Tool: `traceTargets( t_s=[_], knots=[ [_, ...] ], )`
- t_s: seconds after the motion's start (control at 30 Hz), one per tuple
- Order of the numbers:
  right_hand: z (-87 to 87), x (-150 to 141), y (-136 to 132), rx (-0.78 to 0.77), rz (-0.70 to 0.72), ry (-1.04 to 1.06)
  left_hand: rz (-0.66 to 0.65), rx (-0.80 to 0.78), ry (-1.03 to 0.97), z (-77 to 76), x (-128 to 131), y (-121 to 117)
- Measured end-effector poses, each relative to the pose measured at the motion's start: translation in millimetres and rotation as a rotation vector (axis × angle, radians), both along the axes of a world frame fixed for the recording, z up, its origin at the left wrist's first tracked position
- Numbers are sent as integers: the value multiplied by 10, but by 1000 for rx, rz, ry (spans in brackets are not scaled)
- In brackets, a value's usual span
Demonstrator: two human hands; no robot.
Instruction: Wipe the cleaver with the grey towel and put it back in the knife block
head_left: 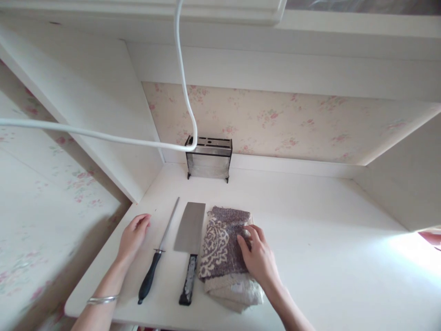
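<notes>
On the white tabletop my right hand point(257, 255) rests on the right edge of a folded towel point(223, 243), purple-grey with a cream floral pattern. Its thumb and fingers are apart and bent, touching the fabric without a visible grip. My left hand point(133, 235) lies near the left edge, its fingers curled together with nothing seen in them. Between the hands are a sharpening steel point(149, 276) with a black handle and a cleaver point(193, 227). The cleaver's wide blade points away from me, and its worn black handle is close to the towel.
A black-framed knife block point(209, 161) with slots on top and clear sides stands at the back wall. A white cable point(188, 101) hangs across the view in front of it. White cabinet panels point(103, 101) enclose the tabletop point(310, 266) at the left, above and right.
</notes>
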State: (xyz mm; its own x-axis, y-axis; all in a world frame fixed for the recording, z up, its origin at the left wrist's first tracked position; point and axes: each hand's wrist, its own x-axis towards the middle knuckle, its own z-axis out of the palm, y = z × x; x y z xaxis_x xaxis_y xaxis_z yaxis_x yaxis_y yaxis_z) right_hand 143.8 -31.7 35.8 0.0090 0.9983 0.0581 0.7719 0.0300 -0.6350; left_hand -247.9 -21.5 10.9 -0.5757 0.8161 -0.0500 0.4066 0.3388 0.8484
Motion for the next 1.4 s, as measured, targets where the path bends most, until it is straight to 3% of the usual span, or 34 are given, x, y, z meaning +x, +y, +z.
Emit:
traceTargets(
  t_s=[0.13, 0.27, 0.47, 0.63, 0.7, 0.93, 1.07, 1.13, 1.27, 1.4],
  knots=[
    [-101, 143, 127, -176, -92, 318, 2, -1, -1, 0, 7, 15],
    [-61, 179, 83, -270, -125, 568, 0, -9, -4, -6, -6, 22],
    [84, 186, -84, -157, -156, 590, 7, -17, 5, -14, -16, 33],
    [115, 176, -273, -419, -195, 816, 16, -17, 15, -45, -21, 39],
    [125, 194, -343, -433, -189, 835, 18, -18, 19, -67, -32, 44],
    [115, 336, -348, -355, -67, 701, 21, -33, 31, -116, -58, 61],
    [-59, 407, -454, -249, 15, 343, 17, -32, 47, -96, -50, 36],
    [-125, 405, -554, -98, 5, 153, 10, -32, 45, -83, -42, 33],
    [-130, 215, -703, 285, -8, -97, 11, -33, 30, -61, -19, 62],
    [-166, -145, -663, 324, 177, -308, 11, -20, -13, -44, 2, 71]
  ],
)
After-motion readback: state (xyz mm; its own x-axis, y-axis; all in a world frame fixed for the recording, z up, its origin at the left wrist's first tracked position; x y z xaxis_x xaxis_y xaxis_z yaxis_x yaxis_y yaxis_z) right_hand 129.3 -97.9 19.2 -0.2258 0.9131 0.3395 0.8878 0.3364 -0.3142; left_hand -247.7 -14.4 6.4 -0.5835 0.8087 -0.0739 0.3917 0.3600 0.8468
